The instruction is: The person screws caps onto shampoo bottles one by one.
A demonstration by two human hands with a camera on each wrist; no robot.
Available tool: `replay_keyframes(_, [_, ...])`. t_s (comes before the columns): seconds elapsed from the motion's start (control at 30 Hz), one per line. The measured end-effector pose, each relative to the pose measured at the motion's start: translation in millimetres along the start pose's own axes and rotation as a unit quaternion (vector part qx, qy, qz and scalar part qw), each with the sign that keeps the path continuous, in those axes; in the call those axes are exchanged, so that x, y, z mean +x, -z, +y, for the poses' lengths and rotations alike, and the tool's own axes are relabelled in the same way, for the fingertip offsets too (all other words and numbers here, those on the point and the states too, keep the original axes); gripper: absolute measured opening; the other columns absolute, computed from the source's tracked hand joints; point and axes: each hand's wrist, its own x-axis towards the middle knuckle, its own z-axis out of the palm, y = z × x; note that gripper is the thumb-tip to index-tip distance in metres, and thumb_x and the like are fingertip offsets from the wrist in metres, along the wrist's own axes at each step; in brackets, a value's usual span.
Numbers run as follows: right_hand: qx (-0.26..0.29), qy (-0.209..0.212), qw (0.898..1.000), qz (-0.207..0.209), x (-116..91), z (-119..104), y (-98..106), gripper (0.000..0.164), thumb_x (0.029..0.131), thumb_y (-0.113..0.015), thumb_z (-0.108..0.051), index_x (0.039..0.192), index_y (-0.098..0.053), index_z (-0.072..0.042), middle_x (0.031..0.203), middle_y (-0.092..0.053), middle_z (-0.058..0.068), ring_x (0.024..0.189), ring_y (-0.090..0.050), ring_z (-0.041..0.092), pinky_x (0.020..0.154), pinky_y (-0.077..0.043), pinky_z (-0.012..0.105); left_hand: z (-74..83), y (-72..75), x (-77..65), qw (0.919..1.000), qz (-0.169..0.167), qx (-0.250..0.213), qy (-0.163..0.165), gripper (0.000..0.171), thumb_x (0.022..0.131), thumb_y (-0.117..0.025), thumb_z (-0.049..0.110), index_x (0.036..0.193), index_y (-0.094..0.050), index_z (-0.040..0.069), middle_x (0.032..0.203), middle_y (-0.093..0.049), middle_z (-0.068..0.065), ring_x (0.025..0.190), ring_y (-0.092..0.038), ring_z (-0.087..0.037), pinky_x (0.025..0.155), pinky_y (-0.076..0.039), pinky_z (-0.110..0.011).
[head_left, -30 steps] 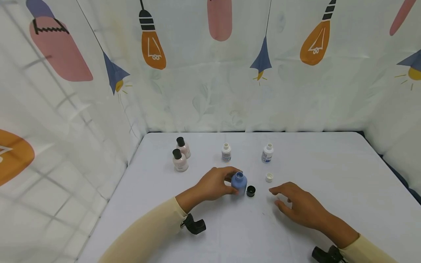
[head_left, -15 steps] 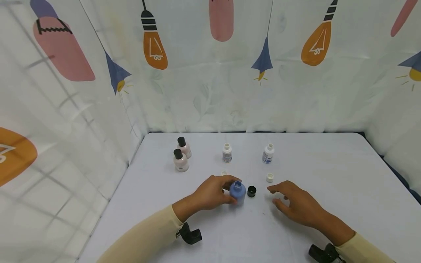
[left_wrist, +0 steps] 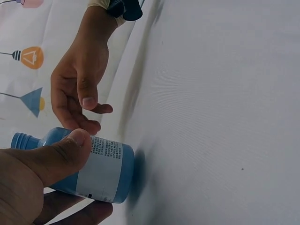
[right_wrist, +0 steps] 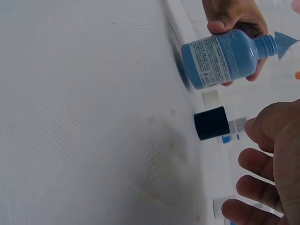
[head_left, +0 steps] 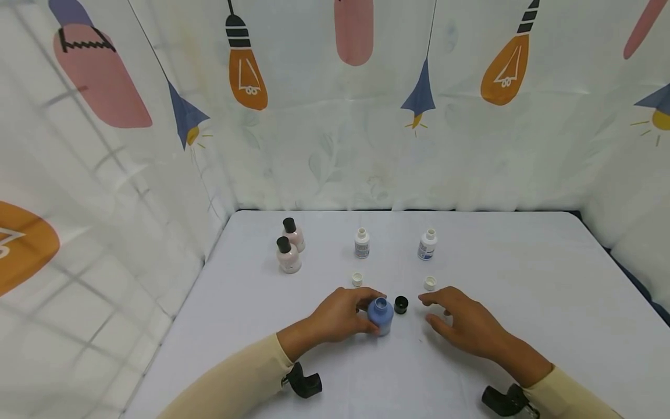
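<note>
Head view: left hand [head_left: 337,317] grips blue bottle [head_left: 382,319], roughly upright beside black cap [head_left: 401,305]. Two white bottles [head_left: 362,244] also uncapped; pink bottles [head_left: 289,259] still capped.
Left wrist view: thumb [left_wrist: 77,143] against blue bottle's side.
Right wrist view: right hand [right_wrist: 276,161] near black cap, holding nothing.

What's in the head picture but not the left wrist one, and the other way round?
Only the head view: two round, pale pink, black-capped bottles, two small white bottles, two round white caps and a round black cap. Only the left wrist view: dark print rows on the pale label of the blue round bottle. Both: that bottle, the left hand holding it, the right hand.
</note>
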Motion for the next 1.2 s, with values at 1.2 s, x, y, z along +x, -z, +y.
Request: replay_keyframes(1.2, [-0.034, -0.037, 0.999, -0.011, 30, -2, -38, 0.050, 0.086, -0.085, -0.027, 0.131, -0.066, -0.015, 0.109, -0.068, -0.005, 0.103, -0.064, 0.013, 0.087, -0.055, 0.039, -5.6, -10.1, -1.4, 0.9998, -0.005, 0.005, -0.016, 0.058, 0.078, -0.091, 0.026, 0.129, -0.064, 0.026, 0.121, -0.070, 0.012, 0.110, -0.065, -0.005, 0.094, -0.051, -0.031])
